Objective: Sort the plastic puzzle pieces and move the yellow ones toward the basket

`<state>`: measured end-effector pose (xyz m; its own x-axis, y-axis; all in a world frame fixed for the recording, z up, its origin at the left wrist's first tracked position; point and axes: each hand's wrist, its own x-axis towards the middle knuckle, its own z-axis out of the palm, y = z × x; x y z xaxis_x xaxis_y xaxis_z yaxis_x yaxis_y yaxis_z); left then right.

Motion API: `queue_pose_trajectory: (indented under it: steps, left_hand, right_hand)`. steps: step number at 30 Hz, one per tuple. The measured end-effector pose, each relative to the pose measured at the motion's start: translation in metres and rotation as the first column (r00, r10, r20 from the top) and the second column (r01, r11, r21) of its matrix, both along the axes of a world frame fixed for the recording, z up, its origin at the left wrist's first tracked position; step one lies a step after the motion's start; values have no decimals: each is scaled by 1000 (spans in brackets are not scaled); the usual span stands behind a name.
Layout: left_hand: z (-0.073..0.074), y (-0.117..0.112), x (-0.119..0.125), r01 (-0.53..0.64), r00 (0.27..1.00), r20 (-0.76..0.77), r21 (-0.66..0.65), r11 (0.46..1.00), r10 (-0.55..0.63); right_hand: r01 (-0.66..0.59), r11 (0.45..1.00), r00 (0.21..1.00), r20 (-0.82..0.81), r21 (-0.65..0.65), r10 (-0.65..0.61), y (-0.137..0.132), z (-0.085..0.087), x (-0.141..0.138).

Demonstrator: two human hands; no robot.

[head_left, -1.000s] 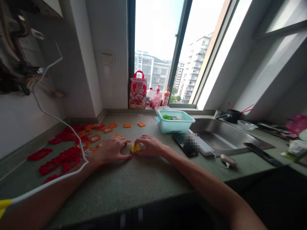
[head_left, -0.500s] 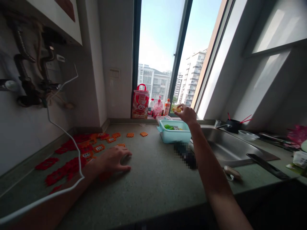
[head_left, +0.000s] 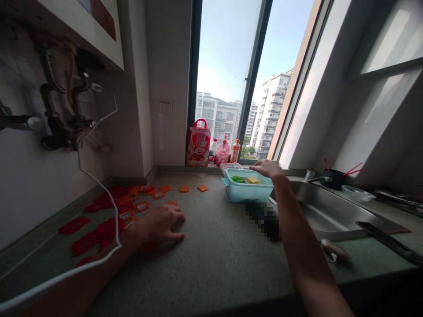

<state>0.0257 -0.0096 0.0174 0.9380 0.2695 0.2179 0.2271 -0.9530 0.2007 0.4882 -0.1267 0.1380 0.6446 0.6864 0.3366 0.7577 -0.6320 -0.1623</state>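
My left hand (head_left: 162,223) rests low at the counter beside scattered puzzle-like foam pieces, its thumb and curled fingers apart with nothing seen between them. Red pieces (head_left: 95,233) lie in a loose pile left of it, and orange pieces (head_left: 142,206) lie just beyond. Over the back right rim of a light-blue plastic box (head_left: 247,193) hovers my right hand (head_left: 268,168), fingers stretched to the left and holding nothing visible. Inside the box are green pieces (head_left: 238,179) and a yellow piece (head_left: 253,180). Two more orange pieces (head_left: 202,188) lie between the left hand and the box.
A white cable (head_left: 116,220) hangs across my left forearm. To the right is a steel sink (head_left: 317,207) with a black pot (head_left: 333,179) behind it. A pixelated dark object (head_left: 264,220) lies before the box. A red bag (head_left: 198,147) and bottles (head_left: 223,152) line the windowsill.
My right hand has come down to the box rim and let go of the yellow piece, which now lies inside the box. The left hand stays by the pieces. The view has shifted slightly.
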Motion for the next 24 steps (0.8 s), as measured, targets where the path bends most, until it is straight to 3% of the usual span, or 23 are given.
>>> queue_pose_trajectory:
  steps: [2,4,5,8,11,14,17,20,24]
  left_hand:
    - [-1,1,1,8,1000,-20,9,1000,-8]
    - [-1,1,2,-15,1000,-20,7,1000,15]
    - [0,0,2,-37,999,-16,5,999,37]
    - [9,-17,1,-93,995,-46,6,996,93]
    - [21,-55,-6,-83,995,-63,-27,996,81]
    - [21,-94,-29,-97,995,28,-53,994,99]
    - [2,-107,-75,-218,973,74,2,976,217]
    - [-22,-85,-133,-424,906,46,36,905,422]
    - [-39,-40,-196,-507,861,-31,26,862,507]
  right_hand:
    - [-117,968,980,187,223,75,-5,15,-30]
    - [-327,859,903,397,393,162,-7,15,-71]
    - [-451,802,851,460,393,253,-7,6,-94]
    - [-714,662,675,480,231,561,-5,-45,-156]
    - [-823,560,556,340,98,758,-4,-108,-194]
    - [-907,420,411,197,-4,890,-6,-146,-205]
    - [-953,303,298,128,-18,946,-7,-153,-203]
    - [-964,264,263,101,7,959,-7,-148,-200]
    - [-979,206,205,51,-10,977,-10,-146,-202]
